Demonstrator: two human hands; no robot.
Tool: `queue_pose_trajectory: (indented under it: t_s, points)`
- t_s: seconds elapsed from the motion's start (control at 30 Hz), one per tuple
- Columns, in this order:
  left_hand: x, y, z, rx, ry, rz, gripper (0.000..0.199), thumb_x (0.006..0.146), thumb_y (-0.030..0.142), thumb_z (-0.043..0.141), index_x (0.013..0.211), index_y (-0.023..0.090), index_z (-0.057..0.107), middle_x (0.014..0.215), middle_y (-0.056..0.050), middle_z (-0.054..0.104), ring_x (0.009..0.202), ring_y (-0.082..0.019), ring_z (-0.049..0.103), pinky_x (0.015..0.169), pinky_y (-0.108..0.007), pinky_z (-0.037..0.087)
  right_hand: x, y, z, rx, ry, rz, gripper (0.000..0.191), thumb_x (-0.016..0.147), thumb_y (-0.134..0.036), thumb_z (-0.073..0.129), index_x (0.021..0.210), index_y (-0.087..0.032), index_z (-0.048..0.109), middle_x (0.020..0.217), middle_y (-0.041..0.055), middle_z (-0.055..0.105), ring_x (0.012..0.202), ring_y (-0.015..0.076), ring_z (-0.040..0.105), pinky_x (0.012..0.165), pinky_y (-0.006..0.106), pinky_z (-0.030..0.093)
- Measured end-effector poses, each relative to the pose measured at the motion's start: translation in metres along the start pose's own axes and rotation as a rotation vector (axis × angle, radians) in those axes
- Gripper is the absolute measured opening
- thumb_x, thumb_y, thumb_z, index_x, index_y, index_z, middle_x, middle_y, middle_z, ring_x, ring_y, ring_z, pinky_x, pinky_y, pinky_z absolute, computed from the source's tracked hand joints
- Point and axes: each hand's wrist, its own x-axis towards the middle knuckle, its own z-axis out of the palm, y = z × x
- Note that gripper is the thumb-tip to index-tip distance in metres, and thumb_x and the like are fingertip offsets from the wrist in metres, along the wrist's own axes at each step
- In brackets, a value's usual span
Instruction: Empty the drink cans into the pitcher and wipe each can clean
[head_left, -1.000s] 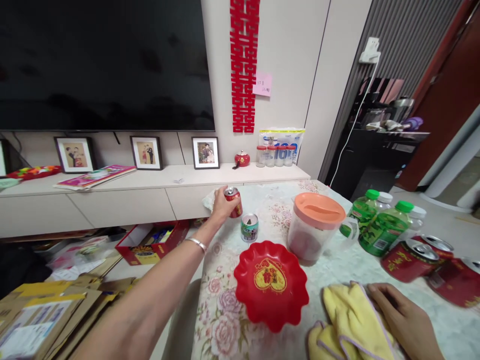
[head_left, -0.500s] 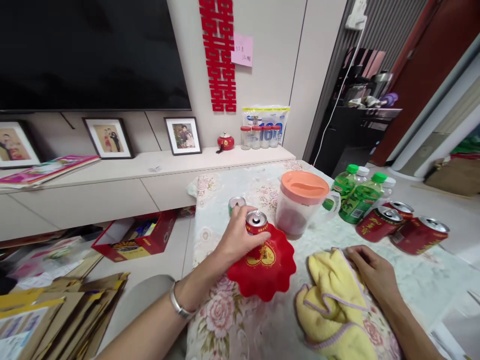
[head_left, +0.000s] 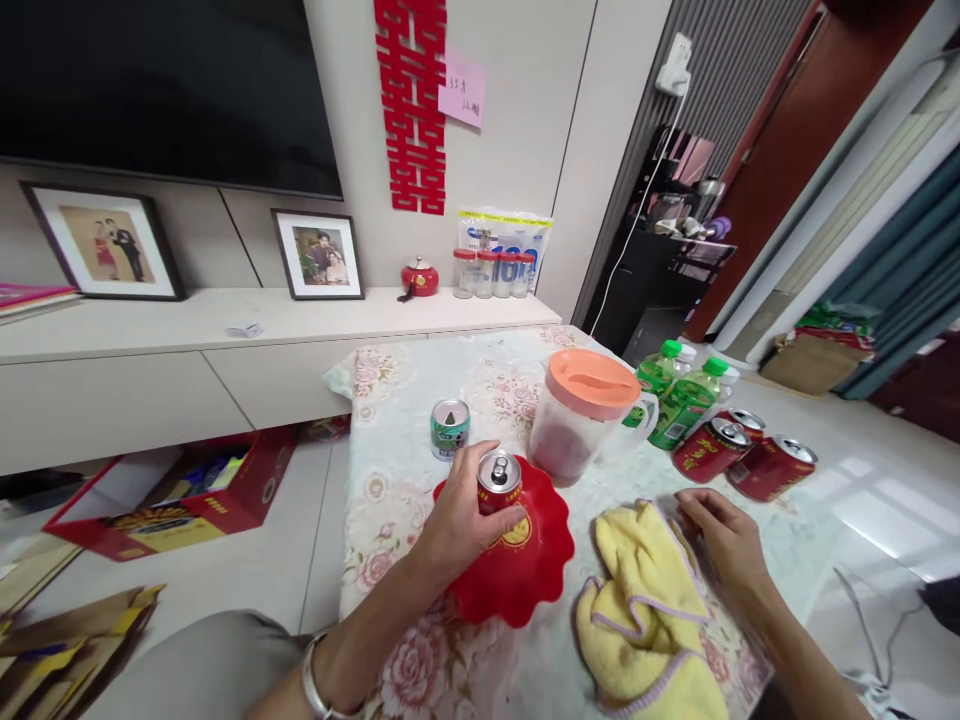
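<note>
My left hand (head_left: 457, 520) is closed around a red drink can (head_left: 498, 482), which stands upright over the back part of a red scalloped plate (head_left: 544, 560) with gold print. Whether the can's base touches the plate is hidden by my hand. Just behind it, a small green-and-white can (head_left: 450, 430) is on the floral tablecloth (head_left: 397, 440). My right hand (head_left: 721, 535) lies loosely curled beside a crumpled yellow towel (head_left: 645, 610) with purple edging, its fingers near the towel's edge and nothing seen in them.
A clear pitcher (head_left: 574, 435) with an orange lid stands behind the plate. To the right are green-capped bottles (head_left: 682, 405) and several red cans (head_left: 709, 450). A white cabinet (head_left: 285, 320) runs along the wall, with a red box (head_left: 180, 500) on the floor at left.
The view has turned to the right. My left hand, still on the red can, has shifted away from the small green can, which now shows fully. My right hand remains beside the towel.
</note>
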Motion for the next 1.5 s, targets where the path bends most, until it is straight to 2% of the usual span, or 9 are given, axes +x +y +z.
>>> queue_pose_trajectory:
  t_s: [0.17, 0.37, 0.47, 0.6, 0.73, 0.87, 1.0, 1.17, 1.5]
  points:
    - [-0.006, 0.001, 0.004, 0.003, 0.012, 0.042, 0.057, 0.074, 0.028, 0.071, 0.126, 0.021, 0.049, 0.126, -0.011, 0.058, 0.124, -0.03, 0.057, 0.11, -0.048, 0.043, 0.018, -0.043, -0.001, 0.138, 0.013, -0.067, 0.038, 0.071, -0.057, 0.081, 0.085, -0.022, 0.077, 0.079, 0.0047, 0.073, 0.074, 0.0207, 0.066, 0.068, 0.033, 0.056]
    - [-0.011, 0.007, -0.001, -0.083, 0.051, -0.085, 0.064, 0.075, 0.03, 0.073, 0.131, 0.024, 0.042, 0.124, -0.008, 0.064, 0.118, -0.028, 0.063, 0.105, -0.047, 0.048, 0.031, -0.081, 0.036, 0.295, -0.181, -0.076, 0.049, 0.072, -0.054, 0.084, 0.111, -0.025, 0.078, 0.116, 0.0085, 0.078, 0.107, 0.0292, 0.07, 0.089, 0.041, 0.057]
    - [-0.008, 0.0, -0.002, -0.094, 0.084, -0.074, 0.073, 0.076, 0.035, 0.074, 0.137, 0.023, 0.037, 0.134, -0.012, 0.058, 0.128, -0.031, 0.058, 0.108, -0.05, 0.046, 0.035, -0.09, 0.054, 0.37, -0.19, -0.087, 0.048, 0.072, -0.057, 0.084, 0.106, -0.024, 0.077, 0.107, 0.008, 0.079, 0.101, 0.0277, 0.071, 0.088, 0.042, 0.056]
    - [-0.005, -0.005, -0.001, -0.064, 0.093, -0.02, 0.067, 0.077, 0.033, 0.073, 0.134, 0.023, 0.04, 0.136, -0.013, 0.054, 0.132, -0.033, 0.054, 0.112, -0.053, 0.042, 0.042, -0.101, 0.071, 0.453, -0.177, -0.118, 0.044, 0.071, -0.064, 0.081, 0.082, -0.023, 0.072, 0.079, 0.0041, 0.074, 0.075, 0.0212, 0.069, 0.073, 0.038, 0.056]
    - [-0.008, -0.001, -0.001, -0.003, 0.053, 0.021, 0.059, 0.077, 0.026, 0.067, 0.13, 0.021, 0.042, 0.13, -0.014, 0.054, 0.129, -0.032, 0.055, 0.112, -0.055, 0.042, 0.048, -0.112, 0.085, 0.518, -0.163, -0.159, 0.049, 0.068, -0.067, 0.081, 0.064, -0.023, 0.059, 0.056, -0.004, 0.052, 0.054, 0.0131, 0.051, 0.056, 0.031, 0.049]
    - [-0.01, 0.002, -0.001, 0.009, -0.017, 0.013, 0.062, 0.074, 0.018, 0.064, 0.131, 0.021, 0.041, 0.132, -0.014, 0.055, 0.129, -0.032, 0.055, 0.111, -0.054, 0.043, 0.049, -0.123, 0.093, 0.551, -0.146, -0.169, 0.057, 0.067, -0.063, 0.083, 0.055, -0.023, 0.045, 0.048, -0.01, 0.03, 0.044, 0.0079, 0.03, 0.045, 0.025, 0.034]
    - [-0.01, 0.0, -0.003, -0.004, -0.047, 0.015, 0.068, 0.071, 0.012, 0.062, 0.134, 0.02, 0.038, 0.137, -0.016, 0.053, 0.132, -0.033, 0.054, 0.111, -0.052, 0.044, 0.049, -0.134, 0.089, 0.547, -0.138, -0.188, 0.059, 0.065, -0.064, 0.085, 0.055, -0.023, 0.043, 0.048, -0.0103, 0.029, 0.045, 0.0071, 0.027, 0.044, 0.025, 0.03]
    - [-0.008, -0.001, -0.007, -0.007, -0.02, 0.015, 0.071, 0.071, 0.013, 0.063, 0.136, 0.022, 0.036, 0.136, -0.014, 0.055, 0.133, -0.033, 0.053, 0.114, -0.054, 0.041, 0.052, -0.155, 0.068, 0.497, -0.132, -0.221, 0.058, 0.064, -0.065, 0.086, 0.057, -0.023, 0.046, 0.048, -0.0104, 0.029, 0.044, 0.0068, 0.026, 0.044, 0.025, 0.029]
    - [0.001, -0.009, 0.0, 0.021, 0.067, 0.028, 0.064, 0.067, 0.021, 0.077, 0.125, 0.023, 0.048, 0.123, -0.009, 0.052, 0.126, -0.033, 0.054, 0.114, -0.053, 0.04, 0.044, -0.191, 0.027, 0.345, -0.173, -0.271, 0.054, 0.069, -0.059, 0.086, 0.056, -0.022, 0.048, 0.049, -0.0087, 0.03, 0.045, 0.0059, 0.025, 0.042, 0.024, 0.024]
